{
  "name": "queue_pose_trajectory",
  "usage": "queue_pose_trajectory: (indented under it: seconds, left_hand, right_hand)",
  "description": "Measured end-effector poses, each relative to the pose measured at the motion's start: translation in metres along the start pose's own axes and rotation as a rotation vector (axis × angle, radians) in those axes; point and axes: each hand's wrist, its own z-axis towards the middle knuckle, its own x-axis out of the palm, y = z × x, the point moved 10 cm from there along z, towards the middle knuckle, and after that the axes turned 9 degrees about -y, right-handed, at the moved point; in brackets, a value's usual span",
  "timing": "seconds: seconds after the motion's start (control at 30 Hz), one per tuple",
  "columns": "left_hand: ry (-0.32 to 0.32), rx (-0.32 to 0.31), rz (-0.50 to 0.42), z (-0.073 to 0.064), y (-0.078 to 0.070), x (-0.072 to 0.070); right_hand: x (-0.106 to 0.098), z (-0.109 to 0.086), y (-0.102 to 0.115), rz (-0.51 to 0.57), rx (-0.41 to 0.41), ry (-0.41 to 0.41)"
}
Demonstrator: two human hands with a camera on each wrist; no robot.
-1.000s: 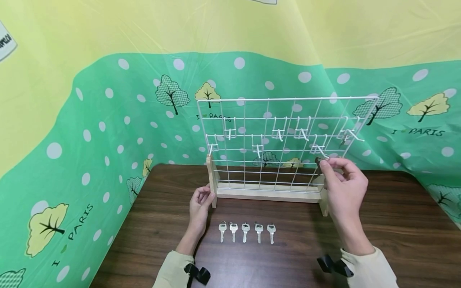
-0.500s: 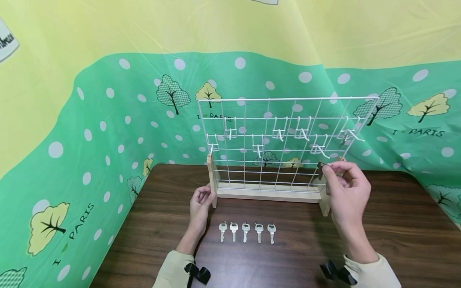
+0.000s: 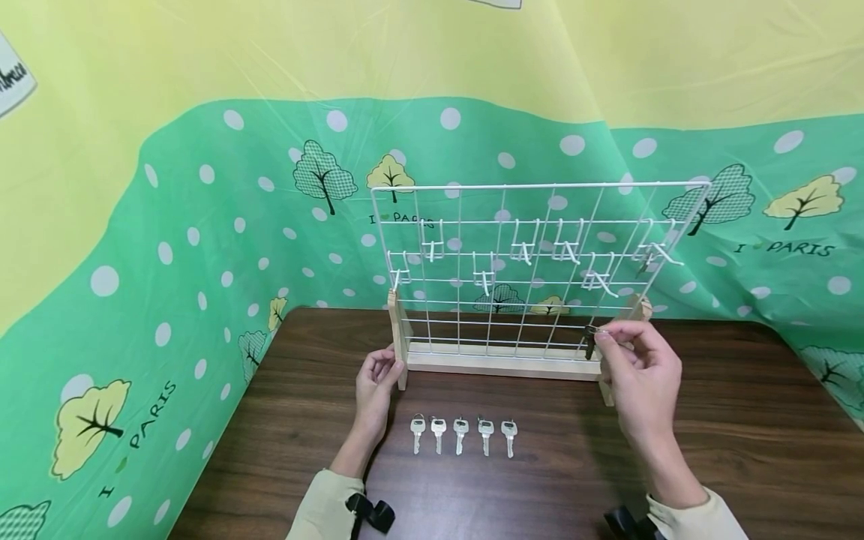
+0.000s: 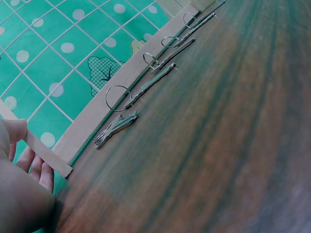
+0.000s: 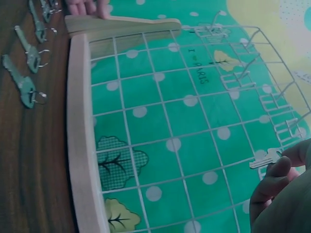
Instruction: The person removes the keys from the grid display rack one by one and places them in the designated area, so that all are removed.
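A white wire grid rack [image 3: 540,184] with white hooks stands upright in wooden feet on the table. My left hand [image 3: 376,386] grips its left wooden foot [image 3: 398,330], thumb on the near side, as the left wrist view also shows. My right hand [image 3: 644,375] is before the grid's lower right part, below a lower-row hook [image 3: 597,281]. Thumb and forefinger pinch a key [image 3: 589,343] near its head; its blade points away from the fingers in the right wrist view. Several silver keys [image 3: 461,435] with rings lie in a row before the rack.
A dark wood-grain table [image 3: 540,487] carries everything. A green and yellow patterned cloth [image 3: 223,195] hangs behind and to the left. Something small and dark hangs by the upper right hook [image 3: 658,251]. A wooden bar [image 3: 499,366] joins the rack's feet.
My right hand has come down from the lower right hook with the key, first slightly right, then down and left. The left hand and the row of keys have stayed put.
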Motion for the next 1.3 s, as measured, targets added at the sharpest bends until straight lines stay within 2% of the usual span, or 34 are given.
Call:
queue_pose_trajectory:
  seconds: [0.3,0.47,0.63,0.8,0.93,1.3]
  left_hand:
    - [0.000,-0.004,0.011,0.000,0.001,-0.001]
    - [-0.003,-0.007,0.015,0.001,0.002,-0.001]
    - [-0.003,-0.011,0.017,0.000,0.002,-0.001]
    - [0.002,-0.014,0.007,0.000,0.002,0.001]
    - [0.004,-0.013,0.005,0.000,0.002,0.001]
    - [0.002,-0.004,0.004,0.001,0.002,0.000]
  right_hand:
    - [-0.004,-0.010,-0.022,-0.105,0.041,0.040]
    - [-0.004,-0.019,-0.042,-0.178,0.106,0.115]
    - [-0.004,-0.028,-0.058,-0.194,0.159,0.186]
    - [-0.010,-0.033,-0.072,-0.191,0.221,0.198]
    - [-0.015,-0.038,-0.083,-0.233,0.269,0.208]
    - [-0.019,-0.051,-0.108,-0.296,0.294,0.277]
